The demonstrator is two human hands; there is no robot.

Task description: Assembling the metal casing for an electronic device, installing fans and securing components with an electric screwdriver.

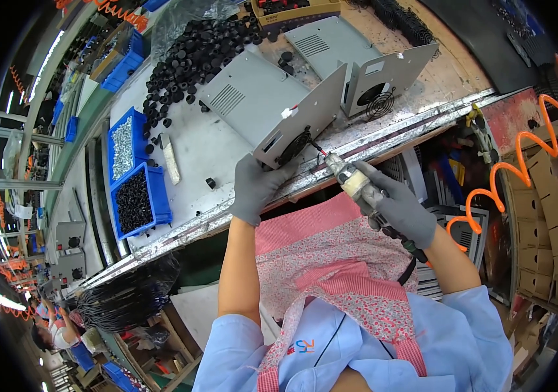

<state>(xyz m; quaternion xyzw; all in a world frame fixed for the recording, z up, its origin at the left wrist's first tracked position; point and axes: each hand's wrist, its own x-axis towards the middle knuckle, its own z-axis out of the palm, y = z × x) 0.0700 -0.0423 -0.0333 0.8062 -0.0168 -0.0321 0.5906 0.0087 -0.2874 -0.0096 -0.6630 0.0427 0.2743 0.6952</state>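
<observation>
A grey sheet-metal housing [247, 91] with vent slots and a fan opening lies on the bench before me. My left hand [258, 189], in a grey glove, is at its near lower corner; its fingers are partly hidden behind the panel edge, seemingly gripping it. In my gloved right hand [401, 202] is a power screwdriver [356, 181], its bit pointed at the panel beside the fan opening. Whether the bit touches a screw is too small to tell. A second grey housing [331, 46] stands just right of the first, with a coiled wire fan guard [378, 104] against its front.
Many black caps [191, 52] are heaped at the back left. Blue bins hold silvery fasteners [122, 147] and black screws [134, 202]. An orange coiled air hose [520, 166] hangs at right, near cardboard dividers [533, 228]. The bench's metal edge [383, 140] runs before me.
</observation>
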